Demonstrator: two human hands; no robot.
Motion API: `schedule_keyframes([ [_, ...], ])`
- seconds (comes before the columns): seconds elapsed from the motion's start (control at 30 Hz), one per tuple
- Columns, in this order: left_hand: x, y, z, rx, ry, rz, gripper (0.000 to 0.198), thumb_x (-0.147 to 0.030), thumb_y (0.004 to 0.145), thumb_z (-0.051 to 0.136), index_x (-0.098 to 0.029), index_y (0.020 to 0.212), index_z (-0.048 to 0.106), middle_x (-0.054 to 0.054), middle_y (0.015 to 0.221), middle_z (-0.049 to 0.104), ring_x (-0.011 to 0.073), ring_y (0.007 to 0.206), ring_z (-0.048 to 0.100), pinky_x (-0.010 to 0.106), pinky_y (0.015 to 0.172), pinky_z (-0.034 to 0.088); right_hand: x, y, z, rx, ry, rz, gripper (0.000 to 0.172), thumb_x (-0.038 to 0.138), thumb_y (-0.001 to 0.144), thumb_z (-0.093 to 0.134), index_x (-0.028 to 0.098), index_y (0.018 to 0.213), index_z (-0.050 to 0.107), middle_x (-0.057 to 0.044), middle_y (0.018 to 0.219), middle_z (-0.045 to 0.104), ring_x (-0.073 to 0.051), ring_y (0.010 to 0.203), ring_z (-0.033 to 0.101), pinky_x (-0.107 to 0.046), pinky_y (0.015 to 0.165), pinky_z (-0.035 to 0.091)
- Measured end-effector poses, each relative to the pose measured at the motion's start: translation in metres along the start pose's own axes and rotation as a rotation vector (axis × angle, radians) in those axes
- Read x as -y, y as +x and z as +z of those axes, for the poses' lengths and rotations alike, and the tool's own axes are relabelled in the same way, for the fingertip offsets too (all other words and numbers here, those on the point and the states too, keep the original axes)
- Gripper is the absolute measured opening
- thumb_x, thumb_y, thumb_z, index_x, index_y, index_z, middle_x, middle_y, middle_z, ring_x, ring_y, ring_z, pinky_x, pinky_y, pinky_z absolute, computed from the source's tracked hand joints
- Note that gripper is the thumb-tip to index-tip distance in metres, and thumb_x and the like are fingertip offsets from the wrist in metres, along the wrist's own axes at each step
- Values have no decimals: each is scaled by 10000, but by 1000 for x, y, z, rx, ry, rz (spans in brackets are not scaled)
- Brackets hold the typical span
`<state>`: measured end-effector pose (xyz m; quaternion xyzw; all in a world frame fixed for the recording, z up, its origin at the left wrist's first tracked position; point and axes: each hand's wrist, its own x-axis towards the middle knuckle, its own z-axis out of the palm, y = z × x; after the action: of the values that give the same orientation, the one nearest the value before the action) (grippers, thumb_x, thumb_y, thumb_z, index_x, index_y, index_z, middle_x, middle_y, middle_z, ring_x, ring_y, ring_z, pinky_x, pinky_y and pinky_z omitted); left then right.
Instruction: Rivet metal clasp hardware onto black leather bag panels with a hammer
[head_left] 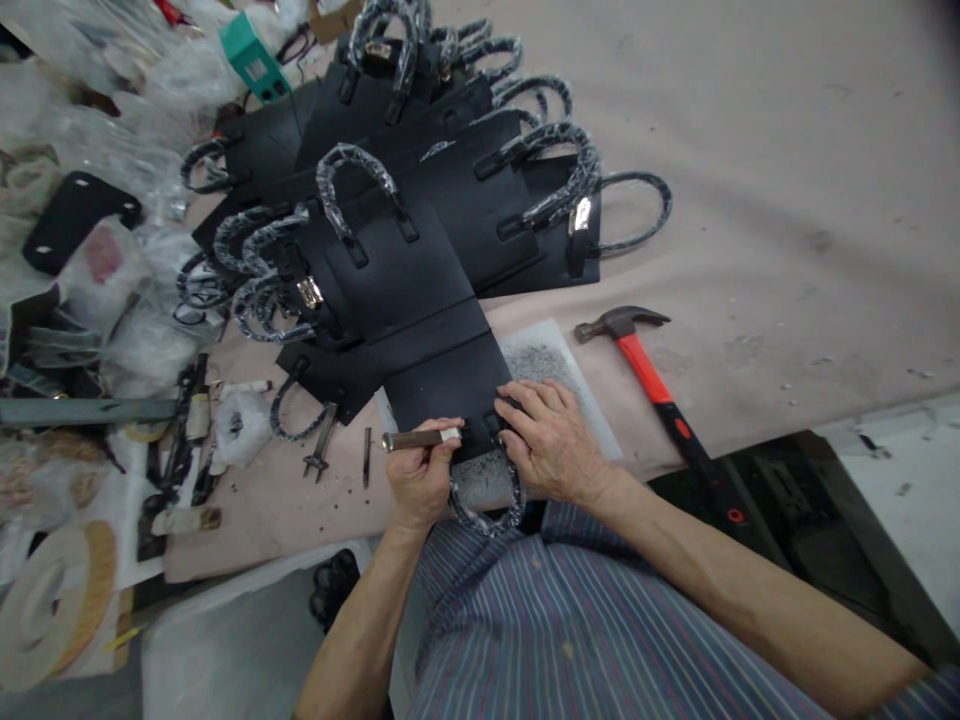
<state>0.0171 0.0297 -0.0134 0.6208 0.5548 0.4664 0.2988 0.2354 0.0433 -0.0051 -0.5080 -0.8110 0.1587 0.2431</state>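
Observation:
My left hand (422, 480) is closed around a punch-like tool (415, 440) with a brown shaft, its tip at the lower edge of a black bag panel (450, 375). Flat on the same panel, near the base of its plastic-wrapped handle (486, 522), lies my right hand (555, 440) with fingers spread. The handle loop hangs toward my body over the table edge. Beneath the panel is a pale board (555, 365) speckled with dark bits. To the right a claw hammer (652, 375) with a red and black grip rests on the table.
Black bag pieces (405, 270) with wrapped handles are piled behind the panel. On the left are clear plastic bags (157, 90), small metal tools (367, 457) and a tape roll (60, 605). A white bin (247, 640) stands below the table's front edge.

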Motion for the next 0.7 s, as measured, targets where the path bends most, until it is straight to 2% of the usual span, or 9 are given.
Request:
schedule_keyframes([
  [0.17, -5, 2, 0, 13, 118, 35, 75, -220, 928, 675, -182, 967, 727, 45, 959, 791, 191, 899, 767, 340, 882, 620, 0, 1, -1, 9, 2, 5, 339, 291, 962, 540, 181, 1265, 646, -103, 1417, 602, -303, 1308, 496, -518, 1162, 283],
  [0.43, -9, 5, 6, 26, 214, 207, 41, -183, 932, 640, -183, 931, 681, 50, 946, 780, 183, 906, 757, 329, 889, 612, 0, 1, -1, 17, 7, 9, 342, 281, 957, 544, 188, 1273, 638, -96, 1422, 594, -298, 1310, 487, -509, 1168, 273],
  [0.7, -17, 10, 8, 106, 259, 179, 116, -150, 896, 617, -189, 981, 684, 42, 948, 775, 176, 877, 748, 284, 837, 601, 2, -1, 0, -16, 10, -8, 311, 269, 965, 538, 185, 1240, 658, -105, 1401, 609, -298, 1284, 499, -513, 1147, 299],
])
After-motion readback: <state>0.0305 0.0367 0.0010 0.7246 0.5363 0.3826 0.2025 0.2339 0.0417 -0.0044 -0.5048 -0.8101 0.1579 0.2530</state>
